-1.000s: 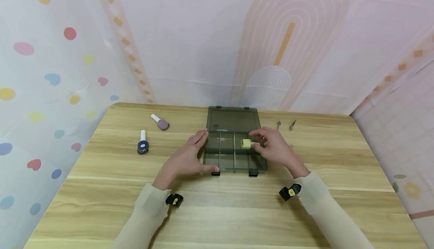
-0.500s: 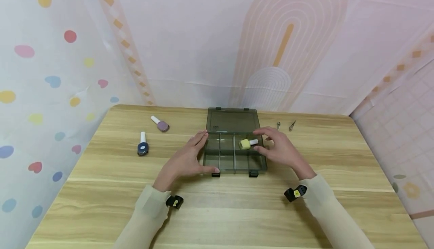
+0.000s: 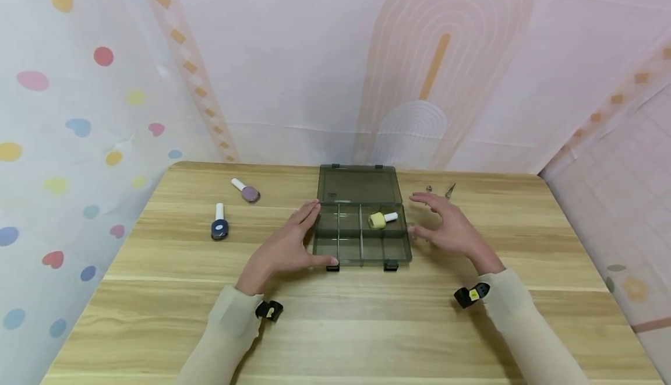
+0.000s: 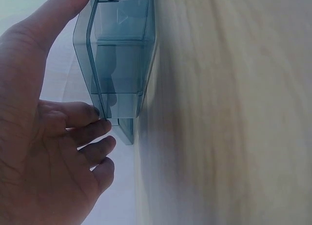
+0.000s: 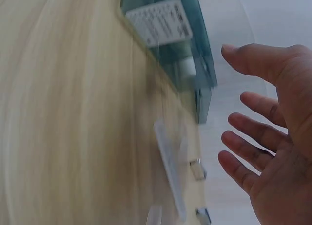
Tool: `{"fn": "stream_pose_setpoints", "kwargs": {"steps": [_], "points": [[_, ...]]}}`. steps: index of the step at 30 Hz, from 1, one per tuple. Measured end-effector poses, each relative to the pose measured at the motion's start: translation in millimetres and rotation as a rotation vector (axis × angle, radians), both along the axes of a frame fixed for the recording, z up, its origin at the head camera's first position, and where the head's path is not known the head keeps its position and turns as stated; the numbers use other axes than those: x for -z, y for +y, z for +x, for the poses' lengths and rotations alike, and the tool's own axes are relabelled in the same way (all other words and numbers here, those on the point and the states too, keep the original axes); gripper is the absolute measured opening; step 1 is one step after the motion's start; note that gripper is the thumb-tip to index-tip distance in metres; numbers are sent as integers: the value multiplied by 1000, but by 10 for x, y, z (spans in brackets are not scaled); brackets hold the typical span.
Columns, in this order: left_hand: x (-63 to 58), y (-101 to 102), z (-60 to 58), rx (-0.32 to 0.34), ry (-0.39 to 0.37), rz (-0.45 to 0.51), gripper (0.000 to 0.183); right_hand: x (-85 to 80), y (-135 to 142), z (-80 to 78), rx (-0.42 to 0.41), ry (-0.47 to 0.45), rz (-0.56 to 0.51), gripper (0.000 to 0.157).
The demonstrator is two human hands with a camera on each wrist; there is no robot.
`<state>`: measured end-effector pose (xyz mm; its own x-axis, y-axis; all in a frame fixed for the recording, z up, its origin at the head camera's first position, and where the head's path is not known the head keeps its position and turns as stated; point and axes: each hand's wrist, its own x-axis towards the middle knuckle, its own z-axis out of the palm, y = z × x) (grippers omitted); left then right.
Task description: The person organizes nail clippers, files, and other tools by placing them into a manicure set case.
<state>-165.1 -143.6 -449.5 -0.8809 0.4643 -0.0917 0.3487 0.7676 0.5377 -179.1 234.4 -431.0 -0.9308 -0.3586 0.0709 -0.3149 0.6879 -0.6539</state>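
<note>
A smoky clear compartment box (image 3: 371, 264) lies with its lid (image 3: 359, 184) folded back. My left hand (image 3: 285, 248) holds its left side, thumb at the front corner and fingers at the rear one; the left wrist view shows this hand (image 4: 53, 132) against the clear wall (image 4: 122, 64). A yellow nail polish bottle (image 3: 377, 220) with a white cap lies on its side in the back right compartment. Just right of the box, my right hand (image 3: 451, 230) is spread with nothing in it. In the right wrist view, this hand (image 5: 278, 137) stands apart from the labelled box side (image 5: 161, 23).
A purple polish bottle (image 3: 250, 194) and a dark blue one (image 3: 219, 229) lie on the wooden table (image 3: 335, 327) at left. Two small metal pieces (image 3: 451, 191) lie at back right. The right wrist view shows a long translucent strip (image 5: 170, 171) on the table.
My right hand has let go of the yellow nail polish bottle and drawn back to the right, out of the box. The bottle stays in the compartment; my left hand keeps its place.
</note>
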Motion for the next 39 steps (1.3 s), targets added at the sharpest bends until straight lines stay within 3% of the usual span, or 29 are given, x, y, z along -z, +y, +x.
{"fn": "stream_pose_setpoints", "kwargs": {"steps": [16,25,39], "points": [[18,-38,-9,13,8,8,130,169,479,58,43,-68,6,69],[8,-48,5,13,9,8,130,272,618,40,20,-36,54,42],[-8,-19,3,15,14,2,129,248,630,62,131,-22,92,11]]}}
